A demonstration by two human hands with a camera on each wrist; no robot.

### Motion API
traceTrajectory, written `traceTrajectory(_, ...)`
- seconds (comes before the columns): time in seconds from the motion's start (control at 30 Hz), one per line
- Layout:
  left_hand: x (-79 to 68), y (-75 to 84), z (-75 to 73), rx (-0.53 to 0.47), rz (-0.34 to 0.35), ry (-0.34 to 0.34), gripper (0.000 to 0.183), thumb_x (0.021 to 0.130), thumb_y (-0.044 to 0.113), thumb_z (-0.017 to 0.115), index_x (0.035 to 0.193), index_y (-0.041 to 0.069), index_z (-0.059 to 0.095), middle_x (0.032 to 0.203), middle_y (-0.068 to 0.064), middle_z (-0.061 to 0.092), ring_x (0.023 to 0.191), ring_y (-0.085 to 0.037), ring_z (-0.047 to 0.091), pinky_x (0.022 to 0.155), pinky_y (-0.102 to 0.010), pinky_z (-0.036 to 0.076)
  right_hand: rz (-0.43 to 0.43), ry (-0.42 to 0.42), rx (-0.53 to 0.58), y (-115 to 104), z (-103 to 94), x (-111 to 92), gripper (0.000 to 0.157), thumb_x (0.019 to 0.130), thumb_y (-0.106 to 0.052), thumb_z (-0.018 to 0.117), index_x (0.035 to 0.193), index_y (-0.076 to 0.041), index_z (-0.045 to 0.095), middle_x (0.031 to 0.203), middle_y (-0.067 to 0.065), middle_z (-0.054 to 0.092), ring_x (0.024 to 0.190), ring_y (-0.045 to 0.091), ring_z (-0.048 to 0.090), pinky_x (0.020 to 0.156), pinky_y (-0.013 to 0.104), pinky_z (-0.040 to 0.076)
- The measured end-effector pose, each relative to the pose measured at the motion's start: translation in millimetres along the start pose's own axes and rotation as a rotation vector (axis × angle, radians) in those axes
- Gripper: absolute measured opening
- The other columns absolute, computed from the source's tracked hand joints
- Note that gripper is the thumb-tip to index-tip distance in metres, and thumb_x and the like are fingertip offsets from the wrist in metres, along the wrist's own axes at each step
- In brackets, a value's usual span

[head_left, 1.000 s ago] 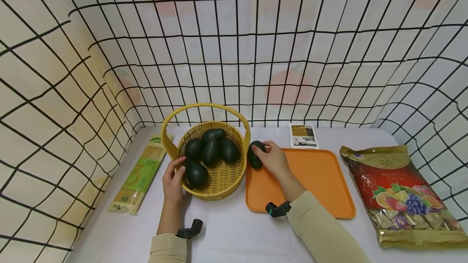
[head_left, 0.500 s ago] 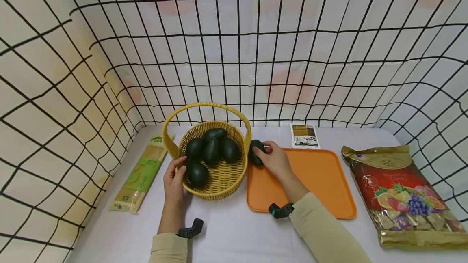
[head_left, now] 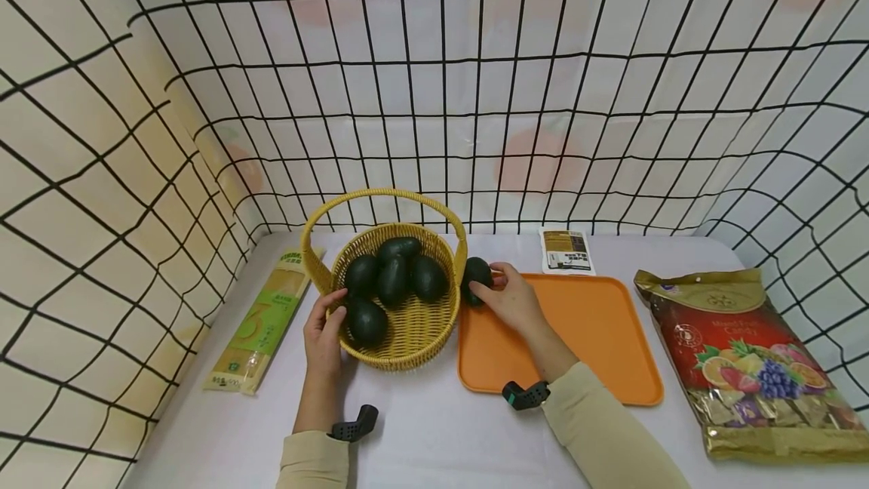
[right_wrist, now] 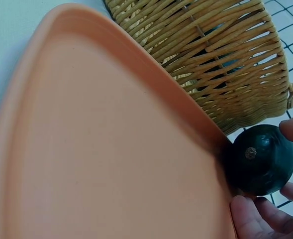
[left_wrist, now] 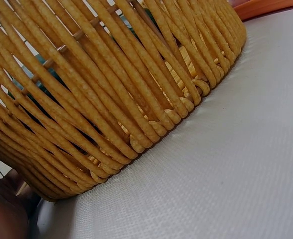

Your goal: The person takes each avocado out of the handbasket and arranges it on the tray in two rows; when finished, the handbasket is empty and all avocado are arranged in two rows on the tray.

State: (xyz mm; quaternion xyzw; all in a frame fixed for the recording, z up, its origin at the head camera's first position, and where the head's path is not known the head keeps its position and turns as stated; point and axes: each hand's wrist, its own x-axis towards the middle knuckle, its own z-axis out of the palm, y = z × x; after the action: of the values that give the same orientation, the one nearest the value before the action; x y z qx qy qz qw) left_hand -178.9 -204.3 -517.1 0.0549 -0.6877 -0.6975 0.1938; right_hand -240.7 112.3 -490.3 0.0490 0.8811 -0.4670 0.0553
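In the head view my left hand grips the left rim of a yellow woven basket, fingertips over the edge. Several dark green avocados lie inside, one right by those fingertips. My right hand holds another avocado between thumb and fingers, at the back left corner of an orange tray. The right wrist view has this avocado end-on, with fingers around it, close beside the basket. Woven basket wall fills much of the left wrist view and mostly hides the left hand.
Left of the basket lies a long green-labelled noodle packet. A small white and brown packet sits behind the tray. At the right is a large red and gold candy bag. Black grid wire panels enclose the table.
The avocado in my right hand has turned slightly and shifted a little toward the back; the thumb has slid lower on it. My left hand stays on the basket rim.
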Motion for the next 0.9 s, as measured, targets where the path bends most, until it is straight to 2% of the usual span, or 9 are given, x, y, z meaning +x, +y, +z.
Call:
traceTrajectory(0.23, -0.2, -0.1, 0.2, -0.009, -0.007, -0.006, 0.032, 0.102, 0.005, 0.047, 0.129, -0.002, 0.061, 0.148, -0.012, 0.054, 0.145, -0.018, 0.04, 0.122, -0.053, 0.026, -0.023, 0.013, 0.007, -0.8, -4.0, -5.6, 0.078, 0.088, -0.054, 0.071, 0.15, -0.015, 0.045, 0.137, 0.018, 0.062, 0.126, 0.036, 0.059, 0.106, 0.054, 0.047)
traceTrajectory(0.4, -0.5, 0.3, -0.6, -0.004, -0.017, -0.005, 0.032, 0.101, 0.005, 0.047, 0.129, -0.002, 0.061, 0.148, -0.011, 0.055, 0.144, -0.017, 0.041, 0.121, -0.05, 0.029, -0.034, 0.018, 0.026, -1.7, -8.0, -13.7, 0.076, 0.089, -0.051, 0.072, 0.151, -0.018, 0.045, 0.14, 0.016, 0.06, 0.126, 0.035, 0.06, 0.103, 0.052, 0.05)
traceTrajectory(0.5, -0.6, -0.4, -0.9, -0.004, -0.023, -0.008, 0.032, 0.101, 0.006, 0.047, 0.13, -0.001, 0.061, 0.149, -0.01, 0.053, 0.146, -0.019, 0.04, 0.122, -0.053, 0.028, -0.041, 0.026, 0.038, -3.5, -11.8, -20.1, 0.075, 0.089, -0.052, 0.072, 0.151, -0.019, 0.045, 0.143, 0.015, 0.059, 0.124, 0.033, 0.062, 0.1, 0.051, 0.053)
traceTrajectory(0.67, -0.6, -0.5, -1.8, -0.001, -0.027, -0.013, 0.033, 0.102, 0.007, 0.047, 0.131, -0.002, 0.06, 0.151, -0.012, 0.052, 0.148, -0.023, 0.037, 0.123, -0.057, 0.025, -0.051, 0.052, 0.049, -11.8, -18.0, -32.8, 0.074, 0.09, -0.055, 0.071, 0.15, -0.022, 0.046, 0.143, 0.011, 0.06, 0.121, 0.03, 0.064, 0.096, 0.048, 0.055)
traceTrajectory(0.9, -0.3, -0.6, -1.3, 0.001, -0.031, -0.014, 0.033, 0.101, 0.007, 0.047, 0.131, -0.001, 0.06, 0.151, -0.011, 0.051, 0.148, -0.023, 0.037, 0.123, -0.058, 0.025, -0.102, 0.1, 0.141, -29.2, -24.0, -53.3, 0.063, 0.09, -0.051, 0.073, 0.144, -0.027, 0.052, 0.136, 0.006, 0.064, 0.116, 0.025, 0.064, 0.09, 0.041, 0.056)
